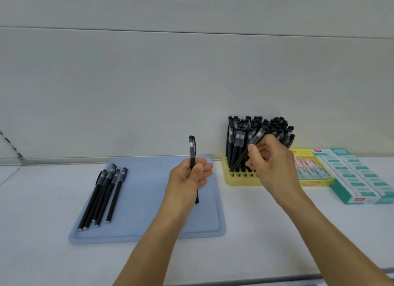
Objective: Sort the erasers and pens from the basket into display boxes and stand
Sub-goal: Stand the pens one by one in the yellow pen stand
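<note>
Left hand (189, 174) at centre grasping upright black pen (192, 155); right hand (270, 157) pinching tilted pen (249, 149) into yellow stand (238, 178).

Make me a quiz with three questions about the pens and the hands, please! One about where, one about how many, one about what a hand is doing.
1. Where do the loose pens lie?
A. blue tray
B. yellow stand
C. green box

2. How many pens lie there?
A. two
B. four
C. seven

3. What is the left hand doing?
A. lying flat
B. pointing
C. gripping a pen

Answers: 1 A, they rest on the blue tray. 2 B, four lie side by side. 3 C, its fingers curl round an upright pen.
</note>
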